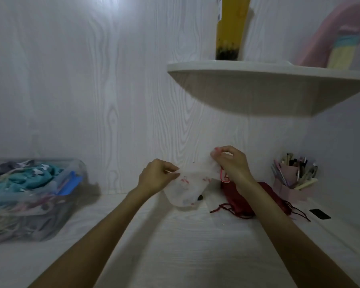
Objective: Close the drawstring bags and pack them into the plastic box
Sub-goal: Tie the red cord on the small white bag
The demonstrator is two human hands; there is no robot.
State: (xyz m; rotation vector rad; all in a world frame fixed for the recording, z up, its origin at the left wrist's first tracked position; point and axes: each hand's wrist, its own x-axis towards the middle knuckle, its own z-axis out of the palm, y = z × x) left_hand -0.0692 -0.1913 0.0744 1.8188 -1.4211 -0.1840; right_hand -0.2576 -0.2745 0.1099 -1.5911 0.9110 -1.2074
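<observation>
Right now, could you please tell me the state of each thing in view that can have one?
White drawstring bag: held up off the desk, mouth stretched between both hands.
Left hand: pinching the bag's left edge.
Right hand: pinching the bag's right edge by the pink cord.
Red drawstring bag: lying on the desk, cords loose.
Plastic box: lidless, full of fabric.
Pen holder: upright, full.

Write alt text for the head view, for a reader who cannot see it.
Both hands, left hand and right hand, hold up a white drawstring bag by its top edge above a white desk. A dark red bag lies behind it; a filled plastic box sits far left.
</observation>
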